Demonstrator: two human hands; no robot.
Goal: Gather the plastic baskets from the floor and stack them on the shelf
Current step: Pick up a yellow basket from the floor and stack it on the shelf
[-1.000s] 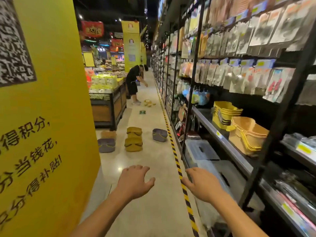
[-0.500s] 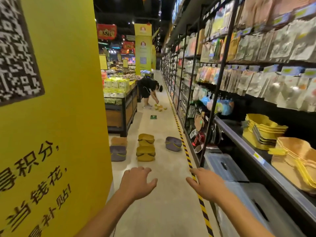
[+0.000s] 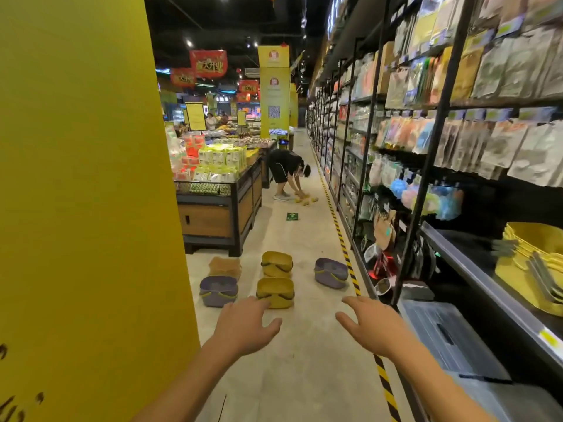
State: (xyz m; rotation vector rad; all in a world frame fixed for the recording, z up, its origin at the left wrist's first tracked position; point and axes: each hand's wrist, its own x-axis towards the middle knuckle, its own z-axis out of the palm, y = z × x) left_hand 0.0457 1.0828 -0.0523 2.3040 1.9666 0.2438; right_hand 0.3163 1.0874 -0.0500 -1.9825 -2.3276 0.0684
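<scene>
Several plastic baskets sit on the aisle floor ahead: a near yellow basket (image 3: 275,292), a far yellow basket (image 3: 276,264), a purple basket (image 3: 218,290) at the left, a tan basket (image 3: 224,266) behind it, and another purple basket (image 3: 331,272) by the striped floor tape. A stack of yellow baskets (image 3: 531,266) rests on the grey shelf (image 3: 475,275) at the right. My left hand (image 3: 243,325) and my right hand (image 3: 367,322) reach forward, fingers spread, holding nothing, short of the baskets.
A tall yellow pillar (image 3: 85,193) fills the left side. A wooden display stand (image 3: 222,211) stands beyond the baskets. A person (image 3: 288,175) bends over small yellow items further down the aisle. Clear storage bins (image 3: 447,336) sit low at the right, under shelving.
The view has moved forward along the aisle, so the floor baskets are nearer to both hands. The shelf baskets have slid toward the right edge. Both hands stay outstretched and hold nothing.
</scene>
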